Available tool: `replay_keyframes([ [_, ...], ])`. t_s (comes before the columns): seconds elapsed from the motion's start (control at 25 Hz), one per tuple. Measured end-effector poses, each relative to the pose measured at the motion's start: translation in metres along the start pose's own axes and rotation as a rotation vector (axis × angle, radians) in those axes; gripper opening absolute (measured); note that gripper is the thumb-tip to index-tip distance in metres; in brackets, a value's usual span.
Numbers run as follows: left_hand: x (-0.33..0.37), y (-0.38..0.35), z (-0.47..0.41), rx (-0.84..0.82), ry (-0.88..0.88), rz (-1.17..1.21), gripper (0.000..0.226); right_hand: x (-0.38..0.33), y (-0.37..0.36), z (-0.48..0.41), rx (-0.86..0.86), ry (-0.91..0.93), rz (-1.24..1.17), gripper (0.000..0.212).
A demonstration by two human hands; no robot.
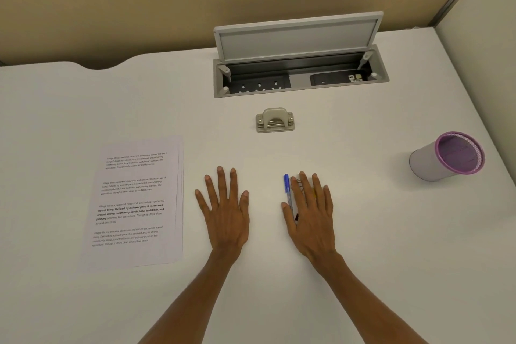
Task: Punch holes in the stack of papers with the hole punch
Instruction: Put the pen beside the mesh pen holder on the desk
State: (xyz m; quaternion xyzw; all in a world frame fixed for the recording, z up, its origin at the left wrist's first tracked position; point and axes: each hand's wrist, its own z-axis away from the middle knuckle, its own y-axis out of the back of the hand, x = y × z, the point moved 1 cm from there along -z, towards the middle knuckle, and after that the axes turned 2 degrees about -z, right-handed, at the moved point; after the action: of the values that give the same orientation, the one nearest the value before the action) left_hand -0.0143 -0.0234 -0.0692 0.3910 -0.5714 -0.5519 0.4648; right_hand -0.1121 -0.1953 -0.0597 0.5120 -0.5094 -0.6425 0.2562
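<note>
1. The stack of papers (136, 201) lies flat on the white desk (363, 260), just to the left of the left hand (224, 211) and not touching it. The sheets are slightly fanned along the right edge.
2. The hole punch (275, 120) sits further back on the desk, beyond both hands and roughly between them, well apart from the papers. Behind it is an open cable box (300, 70) with its lid raised.
3. The papers' long axis runs from the near edge of the desk toward the far edge, leaning a little to the right; the printed lines read upright from the person's side. The punch's long axis runs left to right.
4. Left hand: palm down, flat on the desk, fingers spread and pointing away from the person; it holds nothing.
5. Right hand (311, 211): palm down, fingers extended, lying over some pens (287, 191). A blue-capped one shows beside the index finger. The hand is open, not gripping.
6. A purple-rimmed mesh cup (446, 158) stands far right.
</note>
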Motion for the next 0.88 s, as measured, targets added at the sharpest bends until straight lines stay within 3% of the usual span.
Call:
replay_keyframes([
  [0.16,0.0,0.001,0.002,0.012,-0.011,-0.003,0.065,-0.013,-0.002,-0.012,-0.03,0.028,0.011,0.062],
  [0.36,0.001,0.001,0.002,0.018,-0.048,0.02,0.06,-0.034,-0.019,-0.012,-0.06,0.191,0.077,0.057],
  [0.64,0.003,0.003,0.001,0.008,-0.077,0.001,0.06,-0.045,-0.01,-0.015,-0.002,0.005,0.028,0.06],
  [0.88,0.002,0.0,0.001,0.016,-0.075,0.023,0.059,-0.036,-0.022,-0.007,0.013,0.058,0.0,0.053],
])
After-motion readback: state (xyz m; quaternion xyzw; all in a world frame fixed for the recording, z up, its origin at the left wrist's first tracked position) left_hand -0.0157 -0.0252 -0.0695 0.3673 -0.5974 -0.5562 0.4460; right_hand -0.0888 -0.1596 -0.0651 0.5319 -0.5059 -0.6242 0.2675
